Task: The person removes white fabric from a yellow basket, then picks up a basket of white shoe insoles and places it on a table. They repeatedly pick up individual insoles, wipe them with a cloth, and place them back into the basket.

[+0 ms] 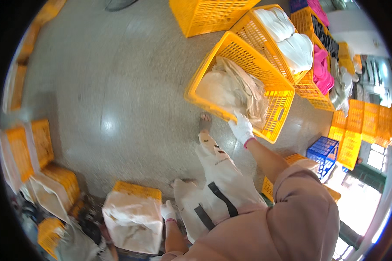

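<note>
Nearest: dusty-pink fabric sleeve [305, 204]. Yellow perforated plastic crate [248, 61], crumpled off-white sheeting [224, 93] inside, just ahead of white-gloved right hand [241, 129], which grips near long rim. Crate's long axis slants far-left to near-right. White-gloved left hand [168, 211] well apart, beside white-lined yellow crate [137, 190]; grip, can't tell. Farther: white sole-shaped pieces [296, 52].

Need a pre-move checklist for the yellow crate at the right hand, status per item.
1. Right hand on the yellow crate's near rim: ok.
2. Left hand on that crate too: not ok, it is down beside a white-lined crate.
3. Both hands gloved: ok.
4. Crate empty: not ok, crumpled pale sheeting inside.
5. Gap to the crate of white pieces: cannot tell, they overlap in view.
6. Foot clear: cannot tell, it shows close to the rim.
</note>
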`<act>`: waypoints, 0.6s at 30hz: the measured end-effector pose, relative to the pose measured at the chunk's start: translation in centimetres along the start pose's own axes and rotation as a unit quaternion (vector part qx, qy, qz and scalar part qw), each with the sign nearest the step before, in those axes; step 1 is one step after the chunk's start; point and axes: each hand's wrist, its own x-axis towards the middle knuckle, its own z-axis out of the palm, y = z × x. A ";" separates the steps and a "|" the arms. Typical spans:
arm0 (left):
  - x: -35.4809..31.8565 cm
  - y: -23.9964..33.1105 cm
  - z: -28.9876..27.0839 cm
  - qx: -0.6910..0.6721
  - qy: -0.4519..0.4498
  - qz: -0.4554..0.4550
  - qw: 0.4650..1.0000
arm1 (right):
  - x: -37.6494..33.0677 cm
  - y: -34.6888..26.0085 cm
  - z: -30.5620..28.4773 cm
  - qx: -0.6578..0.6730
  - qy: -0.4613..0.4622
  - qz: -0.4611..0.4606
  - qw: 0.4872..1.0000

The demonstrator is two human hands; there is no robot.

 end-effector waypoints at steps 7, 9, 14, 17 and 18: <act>-0.6 61.3 -15.0 -0.206 -0.069 0.426 0.878 | 4.5 7.1 0.7 0.043 -0.007 0.100 0.994; -1.1 78.9 -18.5 -0.125 0.083 0.539 0.829 | 5.1 7.5 0.6 0.061 -0.029 0.146 0.987; 0.9 108.4 -21.6 -0.310 0.039 0.499 0.808 | 6.1 7.2 1.2 0.121 -0.016 0.191 0.974; 5.8 116.0 -21.1 -0.253 0.008 0.449 0.857 | 5.9 6.6 2.4 0.131 0.005 0.231 0.964; 7.7 117.0 -21.4 -0.255 0.020 0.459 0.851 | 6.1 6.4 2.7 0.134 0.018 0.242 0.961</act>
